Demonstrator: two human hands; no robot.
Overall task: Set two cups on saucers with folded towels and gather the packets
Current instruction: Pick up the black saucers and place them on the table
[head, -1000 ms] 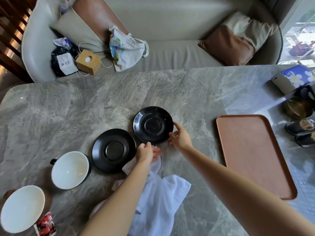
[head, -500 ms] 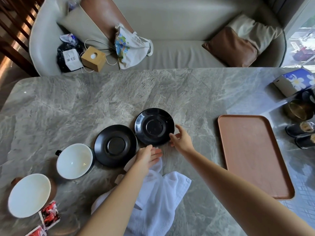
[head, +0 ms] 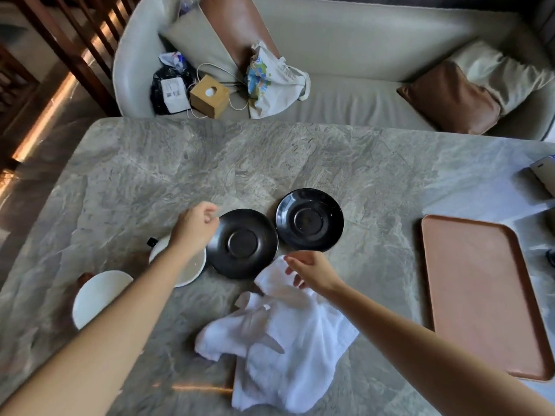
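Observation:
Two black saucers lie side by side mid-table: the left saucer (head: 241, 243) and the right saucer (head: 309, 219). One white cup (head: 186, 270) sits beside the left saucer, half hidden under my left forearm. A second white cup (head: 100, 295) is nearer the left edge. My left hand (head: 196, 226) hovers over the first cup, fingers loosely curled at the left saucer's rim; I cannot see whether it grips. My right hand (head: 310, 270) is spread over the top corner of the crumpled white towels (head: 282, 340), its fingertips touching the cloth. No packets are in view.
An empty brown tray (head: 480, 295) lies to the right. A phone-like object (head: 543, 175) sits at the right edge. Beyond the table's far edge stands a sofa (head: 360, 94) with cushions, bags and a tissue box (head: 208, 96).
My left hand moved left from the towels to the left saucer's rim, above the cup. My right hand left the right saucer and came back onto the towel corner. The view shifted, hiding the packets.

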